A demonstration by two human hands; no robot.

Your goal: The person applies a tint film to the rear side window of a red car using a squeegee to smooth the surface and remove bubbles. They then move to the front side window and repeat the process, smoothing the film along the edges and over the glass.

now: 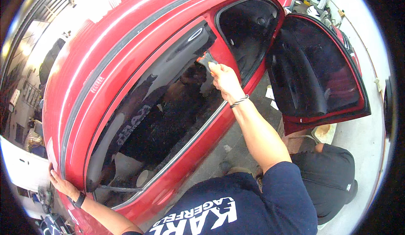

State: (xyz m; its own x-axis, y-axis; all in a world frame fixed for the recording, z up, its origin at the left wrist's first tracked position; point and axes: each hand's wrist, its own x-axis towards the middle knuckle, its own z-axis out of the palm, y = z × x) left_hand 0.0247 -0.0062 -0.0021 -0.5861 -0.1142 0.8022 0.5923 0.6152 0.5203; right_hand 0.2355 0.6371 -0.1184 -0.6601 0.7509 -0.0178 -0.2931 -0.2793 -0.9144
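Observation:
My right hand [223, 80] is closed around a small dark hand scraper [205, 59] with an orange-red edge. The scraper is at the upper right corner of a dark, glossy side window [168, 117] of a red car [228, 51], beside the pillar. Reflections cover the glass, and a smooth dark band [147, 72] runs along its upper edge. At the lower left, my left hand [65, 186] lies with its fingers stretched out against the red bodywork, holding nothing.
A red door [320, 66] with dark glass stands open at the right, near a white wall [367, 112]. Below it a person in dark clothing [325, 184] crouches close to my right arm. Another dark window [249, 28] sits beyond the pillar.

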